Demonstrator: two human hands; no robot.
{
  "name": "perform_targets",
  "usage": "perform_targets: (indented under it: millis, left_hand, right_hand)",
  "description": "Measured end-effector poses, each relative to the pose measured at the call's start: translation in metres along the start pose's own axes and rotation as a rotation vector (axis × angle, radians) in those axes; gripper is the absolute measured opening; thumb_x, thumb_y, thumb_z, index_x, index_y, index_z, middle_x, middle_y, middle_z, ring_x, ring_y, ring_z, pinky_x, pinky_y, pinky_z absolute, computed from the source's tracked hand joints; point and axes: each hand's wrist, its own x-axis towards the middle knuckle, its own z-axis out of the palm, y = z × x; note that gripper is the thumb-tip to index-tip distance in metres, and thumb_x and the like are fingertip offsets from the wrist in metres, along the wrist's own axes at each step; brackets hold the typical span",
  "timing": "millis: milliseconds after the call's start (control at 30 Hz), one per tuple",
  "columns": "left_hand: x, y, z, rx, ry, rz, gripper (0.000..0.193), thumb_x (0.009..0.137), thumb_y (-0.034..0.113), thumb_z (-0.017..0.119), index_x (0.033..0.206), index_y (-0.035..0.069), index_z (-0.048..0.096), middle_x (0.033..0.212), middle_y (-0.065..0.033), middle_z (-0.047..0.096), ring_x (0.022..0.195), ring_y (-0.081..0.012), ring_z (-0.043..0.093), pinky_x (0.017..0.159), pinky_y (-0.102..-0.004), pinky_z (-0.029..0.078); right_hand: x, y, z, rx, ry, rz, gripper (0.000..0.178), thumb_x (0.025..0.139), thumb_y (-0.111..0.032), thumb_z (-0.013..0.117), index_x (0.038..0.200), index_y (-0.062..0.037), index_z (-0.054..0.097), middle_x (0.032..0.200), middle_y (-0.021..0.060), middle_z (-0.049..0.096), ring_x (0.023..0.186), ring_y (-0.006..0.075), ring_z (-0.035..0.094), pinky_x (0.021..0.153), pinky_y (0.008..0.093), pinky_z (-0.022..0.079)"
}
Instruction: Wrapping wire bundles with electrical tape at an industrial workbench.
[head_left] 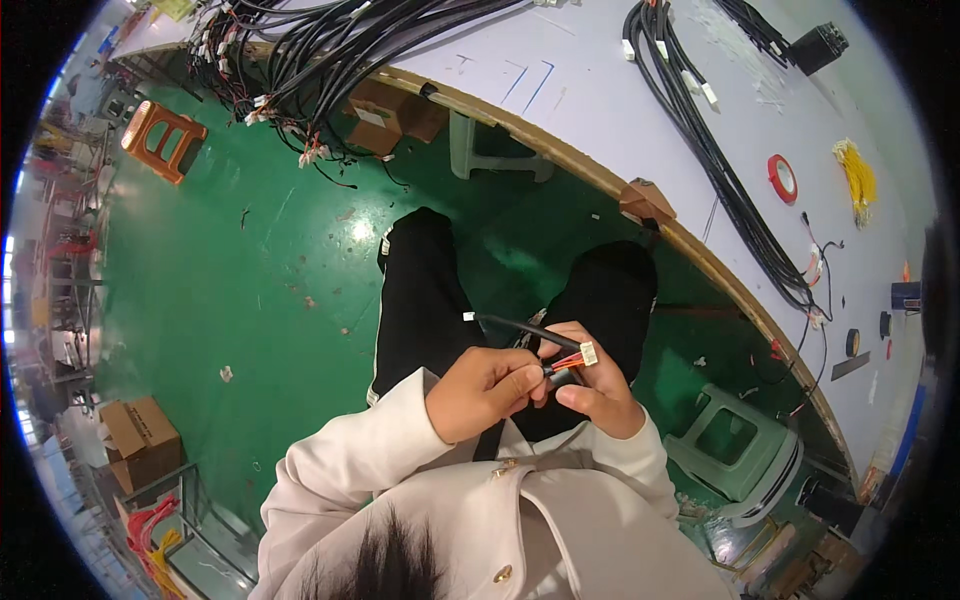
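I hold a black wiring cable (pixel 525 327) over my lap. One end carries a white multi-pin connector (pixel 588 353) on short red, orange and dark wires (pixel 567 362). A smaller white connector (pixel 469 316) tips the end that points left. With thumb and forefinger, my left hand (pixel 485 393) pinches the cable just behind the short wires. My right hand (pixel 605 388) curls around the cable from the right, thumb below the white connector and fingers behind it. Part of the cable is hidden between the hands.
A white table (pixel 600 100) curves ahead and right, bearing a large cable bundle (pixel 340 45), more black cables (pixel 705 140), red tape (pixel 782 178) and yellow ties (pixel 857 180). Stools stand at right (pixel 735 445) and far left (pixel 163 142). A cardboard box (pixel 140 440) sits at left.
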Motion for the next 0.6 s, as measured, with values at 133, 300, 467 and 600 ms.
perform_targets:
  millis: [133,300,467,600]
  left_hand:
    - [0.001,0.004,0.0,0.075,0.049,0.05,0.032,0.097,0.024,0.044,0.078,0.001,0.056,0.061,-0.0001,0.048,0.053,-0.0065,0.04,0.049,-0.0219,0.032]
    - [-0.001,0.004,0.0,0.188,0.101,0.072,0.032,0.096,0.023,0.044,0.076,0.001,0.055,0.061,-0.0009,0.049,0.054,-0.0066,0.041,0.05,-0.0222,0.035]
    - [0.003,0.001,0.009,0.534,0.368,0.304,0.015,0.087,0.009,0.052,0.074,0.004,0.056,0.061,-0.0094,0.061,0.049,-0.0242,0.057,0.048,-0.0319,0.045]
    - [0.011,-0.015,0.007,0.663,0.51,0.428,0.013,0.086,0.008,0.052,0.073,0.005,0.054,0.058,-0.0092,0.058,0.049,-0.0291,0.057,0.046,-0.0354,0.045]
  right_hand:
    - [-0.001,0.005,-0.001,0.037,-0.027,-0.007,0.044,0.078,-0.011,0.057,0.118,0.0004,0.042,0.116,0.0086,0.035,0.095,0.0167,0.051,0.077,0.0308,0.049]
    - [-0.001,0.007,0.001,0.058,-0.049,-0.015,0.044,0.079,-0.01,0.056,0.12,-0.0004,0.042,0.114,0.0084,0.036,0.096,0.0162,0.051,0.076,0.0302,0.049]
    - [-0.004,0.011,0.013,0.115,0.051,-0.015,0.047,0.081,-0.011,0.056,0.124,-0.0005,0.039,0.111,0.0091,0.043,0.091,0.0161,0.053,0.077,0.0311,0.049]
    - [-0.005,0.018,0.029,0.223,0.252,-0.034,0.057,0.081,-0.01,0.059,0.131,-0.0007,0.032,0.108,0.0103,0.051,0.087,0.0166,0.056,0.079,0.0323,0.049]
